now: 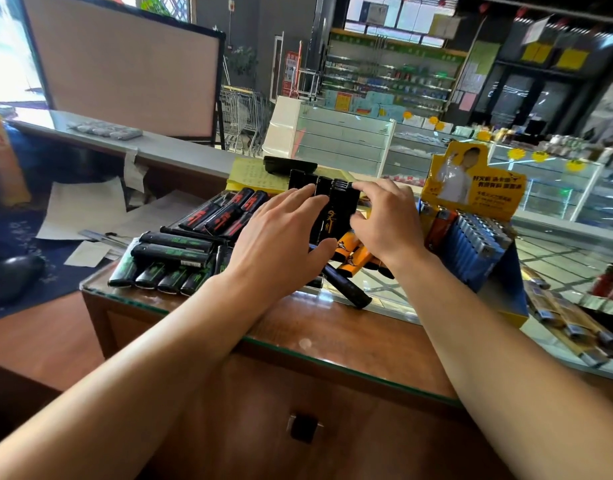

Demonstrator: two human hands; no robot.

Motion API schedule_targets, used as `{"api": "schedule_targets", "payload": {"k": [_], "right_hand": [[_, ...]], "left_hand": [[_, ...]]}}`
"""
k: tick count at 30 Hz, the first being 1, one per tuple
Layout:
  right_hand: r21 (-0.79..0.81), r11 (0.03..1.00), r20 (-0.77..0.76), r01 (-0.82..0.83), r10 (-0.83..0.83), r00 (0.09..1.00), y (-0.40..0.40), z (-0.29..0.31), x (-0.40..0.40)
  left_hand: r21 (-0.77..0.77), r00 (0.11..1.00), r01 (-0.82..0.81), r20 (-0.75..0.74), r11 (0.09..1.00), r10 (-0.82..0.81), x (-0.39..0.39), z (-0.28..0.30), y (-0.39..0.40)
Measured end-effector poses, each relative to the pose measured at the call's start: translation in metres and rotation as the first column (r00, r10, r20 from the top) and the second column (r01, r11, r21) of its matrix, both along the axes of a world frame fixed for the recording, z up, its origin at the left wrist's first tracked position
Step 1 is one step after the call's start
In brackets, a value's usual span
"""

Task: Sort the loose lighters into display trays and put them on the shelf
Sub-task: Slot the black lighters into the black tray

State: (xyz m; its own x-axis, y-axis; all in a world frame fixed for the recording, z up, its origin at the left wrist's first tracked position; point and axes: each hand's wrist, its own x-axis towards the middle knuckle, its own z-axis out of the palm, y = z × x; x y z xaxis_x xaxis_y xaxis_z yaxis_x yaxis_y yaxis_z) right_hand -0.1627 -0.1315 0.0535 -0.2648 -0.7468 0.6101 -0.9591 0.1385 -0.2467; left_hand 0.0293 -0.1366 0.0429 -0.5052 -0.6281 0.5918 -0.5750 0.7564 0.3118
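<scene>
Several black lighters with gold print (327,216) stand upright in a bunch on the glass counter. My left hand (281,233) presses against the bunch's left side and my right hand (384,216) grips its right side and top. Black lighters with red print (222,211) lie in a loose heap to the left. Closer to me lie black lighters with green print (170,261). Orange lighters (353,254) lie under my right hand, and one black lighter (346,289) lies alone by the counter's front. A yellow and blue display tray (471,244) on the right holds blue lighters.
The glass-topped wooden counter (315,344) has its edge close to me. A yellow paper pad and a black device (289,164) lie behind the lighters. More packaged lighters (572,327) lie at the far right. Papers and a computer mouse (14,275) sit on the lower desk at left.
</scene>
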Motion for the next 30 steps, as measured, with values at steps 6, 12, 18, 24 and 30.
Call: {"api": "schedule_targets", "payload": {"k": [6, 12, 18, 24, 30], "right_hand": [[0.014, 0.998, -0.012, -0.063, 0.063, 0.998, 0.016, 0.015, 0.006], [0.082, 0.990, -0.044, -0.116, 0.120, 0.992, 0.057, 0.021, 0.013], [0.117, 0.981, -0.076, -0.156, 0.166, 0.983, 0.105, 0.001, 0.012], [0.105, 0.978, -0.086, -0.178, 0.188, 0.978, 0.132, -0.017, 0.012], [0.095, 0.974, -0.081, -0.204, 0.211, 0.974, 0.137, -0.024, 0.014]], "left_hand": [[0.004, 1.000, 0.007, 0.021, 1.000, -0.007, -0.001, 0.003, 0.002], [-0.001, 1.000, 0.023, -0.006, 1.000, -0.023, 0.002, 0.011, 0.012], [-0.024, 0.983, 0.110, 0.149, 0.994, -0.106, 0.010, 0.002, 0.035], [0.049, 0.880, 0.111, 0.459, 0.993, -0.121, 0.008, -0.012, 0.056], [0.046, 0.930, 0.161, 0.326, 0.986, -0.167, 0.026, -0.014, 0.058]]}}
